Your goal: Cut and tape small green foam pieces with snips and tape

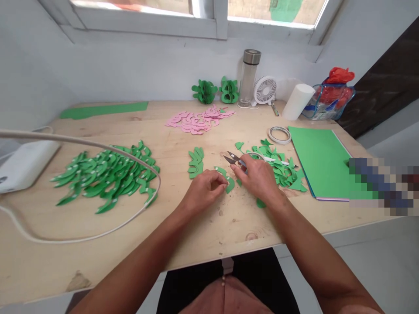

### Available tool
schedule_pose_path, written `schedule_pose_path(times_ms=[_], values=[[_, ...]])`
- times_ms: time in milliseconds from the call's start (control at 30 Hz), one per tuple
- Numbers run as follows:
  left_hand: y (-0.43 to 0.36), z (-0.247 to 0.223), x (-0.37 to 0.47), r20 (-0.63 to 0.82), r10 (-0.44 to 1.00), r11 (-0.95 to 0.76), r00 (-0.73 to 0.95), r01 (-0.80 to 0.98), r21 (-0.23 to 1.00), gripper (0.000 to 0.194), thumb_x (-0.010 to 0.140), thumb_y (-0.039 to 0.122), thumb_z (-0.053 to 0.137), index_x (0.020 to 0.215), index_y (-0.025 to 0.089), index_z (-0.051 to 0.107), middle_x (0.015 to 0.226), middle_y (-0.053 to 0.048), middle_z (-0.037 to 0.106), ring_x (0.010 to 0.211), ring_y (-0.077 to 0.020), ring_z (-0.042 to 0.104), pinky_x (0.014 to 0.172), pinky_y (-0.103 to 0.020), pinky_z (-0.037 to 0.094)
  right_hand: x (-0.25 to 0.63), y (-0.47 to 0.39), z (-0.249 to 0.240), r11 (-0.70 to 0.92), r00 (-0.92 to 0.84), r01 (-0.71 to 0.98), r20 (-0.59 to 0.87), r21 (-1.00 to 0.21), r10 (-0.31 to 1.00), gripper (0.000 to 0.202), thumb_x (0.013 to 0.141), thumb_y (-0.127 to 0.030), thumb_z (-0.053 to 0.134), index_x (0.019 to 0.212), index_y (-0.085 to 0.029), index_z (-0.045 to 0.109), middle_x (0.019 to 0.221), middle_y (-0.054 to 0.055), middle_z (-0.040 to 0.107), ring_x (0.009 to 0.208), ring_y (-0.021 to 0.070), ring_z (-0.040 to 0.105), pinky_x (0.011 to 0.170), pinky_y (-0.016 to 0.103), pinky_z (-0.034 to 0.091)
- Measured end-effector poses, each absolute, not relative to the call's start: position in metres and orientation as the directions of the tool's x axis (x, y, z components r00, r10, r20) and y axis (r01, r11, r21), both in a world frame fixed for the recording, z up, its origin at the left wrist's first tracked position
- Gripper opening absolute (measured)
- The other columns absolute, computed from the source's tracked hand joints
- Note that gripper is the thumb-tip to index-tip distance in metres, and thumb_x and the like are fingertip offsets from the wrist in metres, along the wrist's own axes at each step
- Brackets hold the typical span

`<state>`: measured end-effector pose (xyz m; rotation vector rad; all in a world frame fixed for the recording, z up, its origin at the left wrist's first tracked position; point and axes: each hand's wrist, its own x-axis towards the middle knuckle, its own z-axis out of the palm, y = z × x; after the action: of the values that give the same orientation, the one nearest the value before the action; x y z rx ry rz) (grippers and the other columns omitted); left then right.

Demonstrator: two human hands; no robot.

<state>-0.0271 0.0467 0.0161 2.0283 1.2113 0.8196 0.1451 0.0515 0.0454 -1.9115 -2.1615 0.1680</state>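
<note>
My left hand (207, 189) has its fingertips pinched together on a curved green paper cutout (230, 185) with small white tape pieces on it. Held in my right hand (260, 176) are small snips (231, 158), their dark pointed blades spread apart and aimed left, just above the cutout. Beyond my left hand lie a few green cutouts (196, 161) stacked on the table. Loose green paper scraps (284, 168) are heaped beside my right hand, partly hidden by it.
A large pile of taped green cutouts (111, 174) lies left, with a white cable (157, 192) looping over it. Pink cutouts (194, 122) lie further back. A tape roll (279, 135) and green sheets (324, 161) are right; a bottle (248, 80) and small fan (265, 90) stand behind.
</note>
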Motion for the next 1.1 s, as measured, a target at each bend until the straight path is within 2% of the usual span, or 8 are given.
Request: schedule_pose_path(times_ms=[233,467,667,1100], values=[[0.043,0.015,-0.021,0.165,0.897,-0.406,0.411,0.615,0.676,0.018,0.073,0.016,0.052,0.067,0.022,0.068,0.071,-0.003,0.069,0.074,-0.02,0.061,0.068,-0.035,0.049,0.143,0.05,0.043,0.15,-0.132,0.954,0.088,-0.26,0.987,0.034,0.091,-0.048,0.042,0.098,-0.02,0.059,0.082,0.007,0.071,0.074,0.0221,0.063,0.057,0.028,0.029],[0.033,0.023,-0.018,0.04,0.941,-0.282,0.336,0.712,0.643,0.02,0.072,0.015,0.051,0.07,0.022,0.07,0.073,-0.002,0.07,0.076,-0.0192,0.061,0.073,-0.034,0.046,0.143,0.048,0.047,0.168,-0.153,0.952,0.079,-0.257,0.985,0.034,0.092,-0.047,0.041,0.099,-0.019,0.059,0.082,0.008,0.07,0.077,0.0218,0.064,0.058,0.028,0.031],[0.022,0.026,-0.006,-0.027,0.985,-0.121,0.169,0.799,0.589,0.019,0.074,0.018,0.051,0.072,0.022,0.069,0.078,-0.002,0.07,0.085,-0.0219,0.06,0.083,-0.039,0.041,0.144,0.048,0.047,0.195,-0.171,0.947,0.113,-0.255,0.979,0.033,0.092,-0.047,0.041,0.097,-0.019,0.059,0.08,0.006,0.07,0.074,0.0213,0.064,0.057,0.027,0.031],[0.02,0.026,-0.002,-0.06,0.99,-0.075,0.127,0.84,0.537,0.02,0.076,0.022,0.05,0.073,0.022,0.069,0.082,-0.002,0.071,0.086,-0.0227,0.061,0.08,-0.04,0.038,0.144,0.048,0.048,0.212,-0.188,0.94,0.115,-0.268,0.975,0.035,0.092,-0.046,0.039,0.103,-0.019,0.058,0.081,0.007,0.07,0.076,0.0216,0.063,0.06,0.028,0.032]])
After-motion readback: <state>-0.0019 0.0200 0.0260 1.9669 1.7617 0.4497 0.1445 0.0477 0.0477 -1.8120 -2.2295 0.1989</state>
